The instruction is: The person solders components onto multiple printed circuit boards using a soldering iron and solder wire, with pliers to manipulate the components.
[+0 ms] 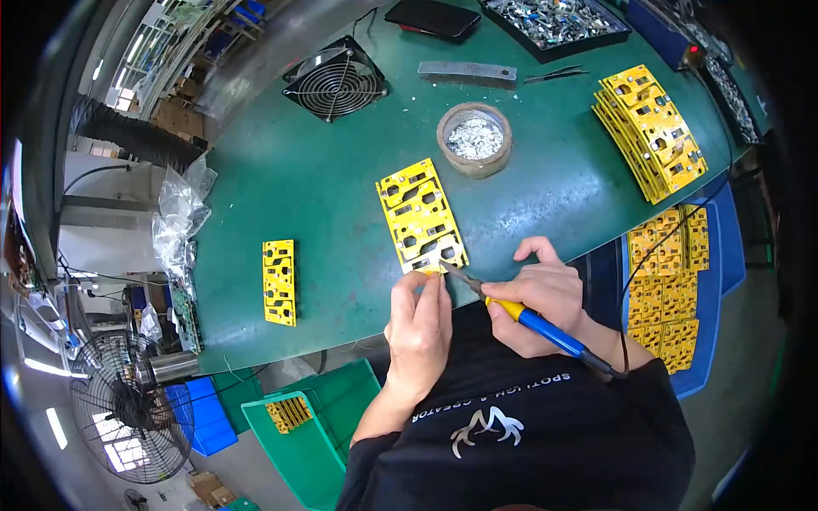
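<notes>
Yellow board (pixel 419 220): being worked at near end; judged mid-job, joints left can't be told.
Batch: prob. partway; stack (pixel 652 136) seen well R of R fingers, single pc (pixel 279 285) L of L fingers; done vs. undone unclear.
Board pos.: just beyond L fingertips, near edge touched.
L hand (pixel 419 328): thumb + fingers pinched, apparently on board edge.
R hand (pixel 541 302): fingers wrapped round soldering iron (pixel 545 328), tip held at board's near end.

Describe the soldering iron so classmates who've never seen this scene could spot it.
Find the green table, then the right hand at its near edge. That hand holds the soldering iron; its blue and yellow handle sets it apart from the flat yellow boards.
</notes>
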Motion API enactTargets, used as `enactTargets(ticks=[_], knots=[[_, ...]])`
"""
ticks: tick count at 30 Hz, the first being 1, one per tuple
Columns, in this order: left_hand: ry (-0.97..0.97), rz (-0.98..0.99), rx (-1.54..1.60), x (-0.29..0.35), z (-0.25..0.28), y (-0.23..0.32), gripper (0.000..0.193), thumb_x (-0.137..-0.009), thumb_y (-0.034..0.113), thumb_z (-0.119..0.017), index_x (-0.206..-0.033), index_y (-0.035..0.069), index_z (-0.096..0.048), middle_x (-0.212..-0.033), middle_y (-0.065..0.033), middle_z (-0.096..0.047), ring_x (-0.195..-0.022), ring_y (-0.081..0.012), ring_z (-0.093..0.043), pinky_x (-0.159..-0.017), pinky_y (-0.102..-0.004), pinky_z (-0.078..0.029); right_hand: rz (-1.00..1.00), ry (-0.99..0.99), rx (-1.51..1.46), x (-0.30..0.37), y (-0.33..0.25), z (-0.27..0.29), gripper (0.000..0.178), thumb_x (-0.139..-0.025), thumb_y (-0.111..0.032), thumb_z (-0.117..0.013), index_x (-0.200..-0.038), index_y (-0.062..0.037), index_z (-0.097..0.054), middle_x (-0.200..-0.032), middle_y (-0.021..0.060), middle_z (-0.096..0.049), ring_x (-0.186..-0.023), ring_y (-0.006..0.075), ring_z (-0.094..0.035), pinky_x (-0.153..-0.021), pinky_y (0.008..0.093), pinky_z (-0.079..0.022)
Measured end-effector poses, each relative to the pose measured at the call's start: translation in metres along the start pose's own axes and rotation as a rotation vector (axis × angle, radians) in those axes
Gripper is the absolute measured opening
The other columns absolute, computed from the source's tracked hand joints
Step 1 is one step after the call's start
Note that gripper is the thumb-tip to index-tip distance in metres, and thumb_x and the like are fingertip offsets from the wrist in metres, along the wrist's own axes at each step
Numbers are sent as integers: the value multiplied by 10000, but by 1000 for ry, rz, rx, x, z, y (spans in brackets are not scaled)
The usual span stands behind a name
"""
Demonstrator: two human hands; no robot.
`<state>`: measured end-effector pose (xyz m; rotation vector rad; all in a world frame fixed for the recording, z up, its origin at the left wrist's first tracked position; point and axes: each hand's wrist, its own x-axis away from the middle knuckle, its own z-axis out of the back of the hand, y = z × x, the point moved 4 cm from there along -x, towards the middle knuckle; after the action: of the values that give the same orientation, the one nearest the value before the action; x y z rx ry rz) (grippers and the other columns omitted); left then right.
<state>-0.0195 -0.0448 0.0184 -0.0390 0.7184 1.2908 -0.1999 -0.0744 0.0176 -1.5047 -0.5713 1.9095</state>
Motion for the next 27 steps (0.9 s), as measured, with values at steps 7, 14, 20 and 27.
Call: enactTargets(ticks=[7,14,20,27], knots=[[-32,14,5,-2,0,-5,181,-906,-21,-775,-1085,-17,-751,-1093,-109,-641,-620,-182,-646,-554,-352,-529,23,-24,12,-1,-1,-2,263,-656,5,-787,-912,-47,-757,-632,35,-643,-519,209,-612,-793,414,-515],[-119,20,-41,-6,2,-13,301,-886,-16,-789,-1180,35,-751,-1136,-106,-646,-679,-200,-686,-568,-361,-544,42,-16,24,1,-2,-2,284,-659,16,-786,-933,-51,-748,-627,28,-638,-517,194,-608,-794,412,-510],[-277,-41,-33,-6,7,-17,562,-768,-154,-666,-1316,-32,-672,-1165,-165,-630,-910,-356,-706,-760,-439,-609,50,-40,23,-1,-5,-2,295,-666,26,-785,-950,-44,-744,-629,26,-633,-522,182,-604,-796,409,-506],[-322,-46,-55,-8,7,-16,545,-795,-141,-648,-1329,-34,-663,-1150,-160,-631,-908,-356,-698,-784,-430,-602,56,-22,38,2,-4,-2,301,-665,31,-781,-954,-44,-746,-618,18,-614,-511,180,-590,-783,408,-512]])
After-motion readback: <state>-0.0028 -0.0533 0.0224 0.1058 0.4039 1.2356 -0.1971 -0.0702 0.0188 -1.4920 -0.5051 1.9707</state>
